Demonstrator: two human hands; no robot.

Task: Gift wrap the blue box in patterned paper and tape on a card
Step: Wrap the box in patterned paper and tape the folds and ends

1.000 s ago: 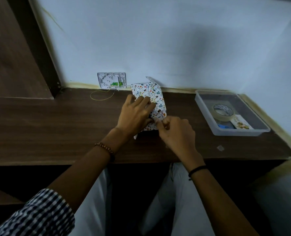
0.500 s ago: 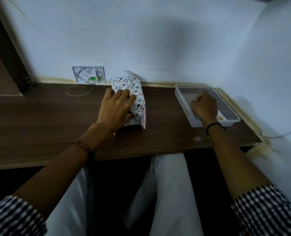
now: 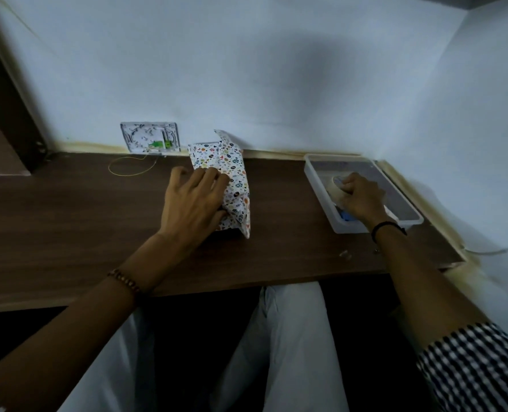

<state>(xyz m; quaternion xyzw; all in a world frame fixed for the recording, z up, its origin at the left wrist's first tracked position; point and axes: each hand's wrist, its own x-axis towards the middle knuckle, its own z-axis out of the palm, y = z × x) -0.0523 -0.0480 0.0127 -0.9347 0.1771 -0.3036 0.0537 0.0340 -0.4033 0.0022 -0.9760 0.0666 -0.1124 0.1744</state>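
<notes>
Head view: left hand (image 3: 193, 203), fingers straight, pressed the white patterned-paper-wrapped box (image 3: 232, 179) at mid dark wooden desk (image 3: 68, 218). Right hand (image 3: 362, 197) curled round the beige tape roll (image 3: 334, 186) in the clear plastic tray (image 3: 315, 171). Fold likely needed firm pressure until taped.

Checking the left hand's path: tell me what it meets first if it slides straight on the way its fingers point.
The left hand points up and right at the paper-wrapped box. Its fingertips seem to touch it, so the box comes first. The wall lies behind.
</notes>
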